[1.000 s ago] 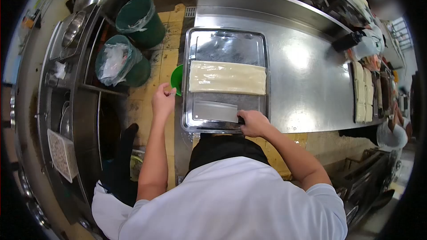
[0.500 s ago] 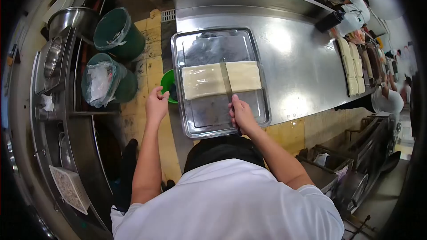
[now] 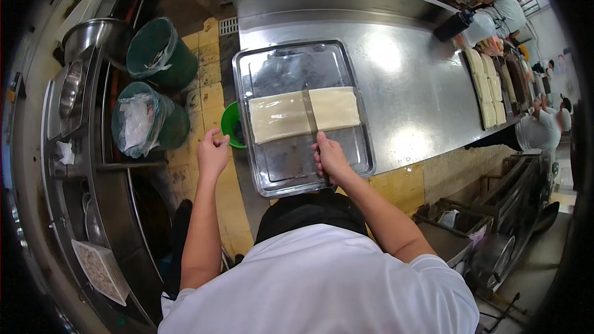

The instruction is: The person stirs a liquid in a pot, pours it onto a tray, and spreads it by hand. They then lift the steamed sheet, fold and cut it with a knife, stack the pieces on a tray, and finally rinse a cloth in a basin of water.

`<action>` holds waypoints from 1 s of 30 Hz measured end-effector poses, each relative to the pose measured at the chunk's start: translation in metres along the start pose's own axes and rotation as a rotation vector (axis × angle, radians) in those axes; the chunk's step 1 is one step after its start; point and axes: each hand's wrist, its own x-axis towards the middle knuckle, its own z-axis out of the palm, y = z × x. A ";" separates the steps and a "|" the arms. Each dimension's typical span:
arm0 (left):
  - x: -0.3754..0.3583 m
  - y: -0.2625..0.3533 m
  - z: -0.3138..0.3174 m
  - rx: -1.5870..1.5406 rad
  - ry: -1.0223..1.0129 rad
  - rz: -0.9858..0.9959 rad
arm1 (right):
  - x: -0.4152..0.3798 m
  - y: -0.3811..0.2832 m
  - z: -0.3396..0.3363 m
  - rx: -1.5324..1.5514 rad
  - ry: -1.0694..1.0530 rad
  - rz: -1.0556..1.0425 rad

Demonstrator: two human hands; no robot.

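Note:
My right hand (image 3: 331, 158) is closed round the handle of a long knife (image 3: 310, 111), whose narrow blade points away from me. The blade crosses a flat, cream-coloured slab of dough (image 3: 279, 116), with a longer part to its left and a shorter part to its right. Under the dough is a shiny metal tray (image 3: 281, 176), set at the near left end of the steel table. Left of the tray's rim, my left hand (image 3: 212, 154) hangs in the air with loosely bent fingers apart and nothing in them.
A green bucket (image 3: 231, 125) sits below the tray's left side. Two lined bins (image 3: 176, 124) stand on the left near steel shelving (image 3: 111, 210). At the table's right end are a tray of pale dough pieces (image 3: 486, 89) and a black bottle (image 3: 453, 26). Co-workers (image 3: 539, 132) stand beyond.
My right hand and the knife have shifted slightly left in view, with the blade still across the dough. My left hand's fingers have curled a little more. The whole view has moved slightly.

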 end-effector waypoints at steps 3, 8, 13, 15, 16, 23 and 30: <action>0.001 0.014 0.001 0.008 -0.012 0.000 | -0.001 -0.002 0.000 -0.033 0.000 -0.012; 0.008 0.044 0.009 -0.002 -0.026 0.057 | 0.002 0.003 -0.001 -0.038 0.017 -0.029; 0.014 0.079 0.014 -0.057 -0.075 0.109 | 0.006 0.008 -0.001 -0.076 0.017 -0.091; 0.017 0.092 0.017 -0.048 -0.088 0.120 | 0.007 0.010 -0.001 -0.072 0.022 -0.091; 0.020 0.094 0.020 -0.050 -0.094 0.122 | 0.008 0.010 -0.001 -0.071 0.024 -0.091; 0.026 0.121 0.023 -0.019 -0.119 0.138 | 0.007 0.009 0.002 -0.074 0.031 -0.085; 0.052 0.119 0.064 -0.071 -0.145 0.271 | 0.019 0.019 0.001 -0.136 0.065 -0.138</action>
